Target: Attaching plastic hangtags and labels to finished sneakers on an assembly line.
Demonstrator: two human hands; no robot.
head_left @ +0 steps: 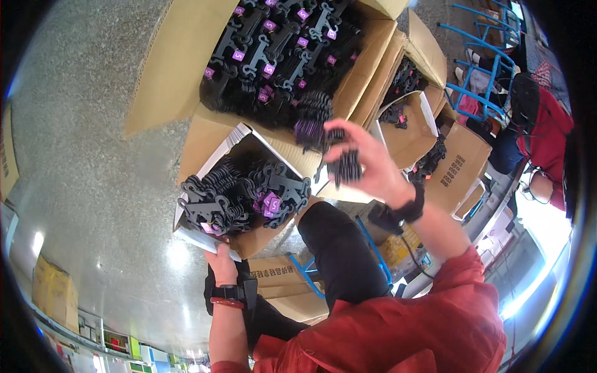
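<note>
My right hand (373,165), slightly blurred, is closed around a stacked bundle of small black plastic hangers (346,166) with purple tags at its near side. It holds them in the air by the near right corner of the large carton. My left hand (222,264) grips the lower rim of a smaller white-edged box (273,239) tilted toward me. Inside that box lie several stacks of black hangers (211,208), a few with purple tags. Rows of black hangers (258,56) with purple tags and dark hanging material fill the large open cardboard carton (367,65).
More open boxes (407,133) with black hangers stand to the right. A brown carton (466,155) leans beyond them. Blue metal stool frames (491,68) and a person in red (547,124) are at the far right. A black cable (415,253) hangs near my right forearm.
</note>
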